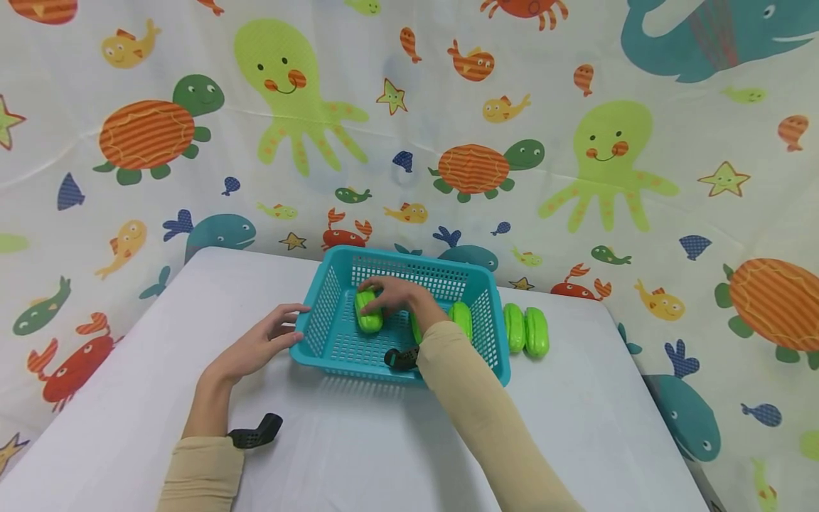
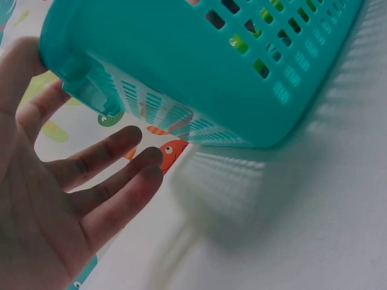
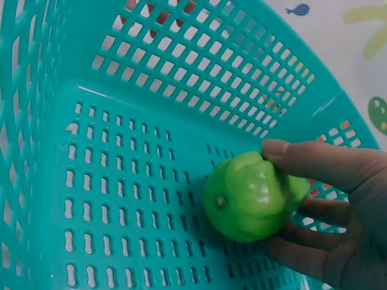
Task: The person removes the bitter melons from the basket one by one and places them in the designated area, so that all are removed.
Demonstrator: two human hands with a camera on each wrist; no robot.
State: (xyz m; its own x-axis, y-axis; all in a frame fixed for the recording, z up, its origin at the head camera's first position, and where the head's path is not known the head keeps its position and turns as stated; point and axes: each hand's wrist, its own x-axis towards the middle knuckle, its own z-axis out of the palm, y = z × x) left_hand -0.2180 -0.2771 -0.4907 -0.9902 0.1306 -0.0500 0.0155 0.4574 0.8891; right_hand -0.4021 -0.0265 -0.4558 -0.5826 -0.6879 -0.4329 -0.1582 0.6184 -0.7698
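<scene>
A lumpy, glossy green pepper (image 3: 248,196) lies in the left part of the teal basket (image 1: 358,366). My right hand (image 1: 393,295) reaches into the basket and grips this pepper, thumb on one side and fingers on the other. Under my right forearm two more green peppers (image 1: 461,318) show partly inside the basket. My left hand (image 1: 256,345) is at the basket's left end, thumb and a fingertip touching the rim. Its other fingers (image 2: 118,202) extend loosely below the rim in the left wrist view.
Two further green peppers (image 1: 536,332) lie side by side on the white table (image 1: 345,448), just right of the basket. A sea-animal curtain (image 1: 384,178) hangs behind the table. Each wrist wears a small black camera mount (image 1: 256,432).
</scene>
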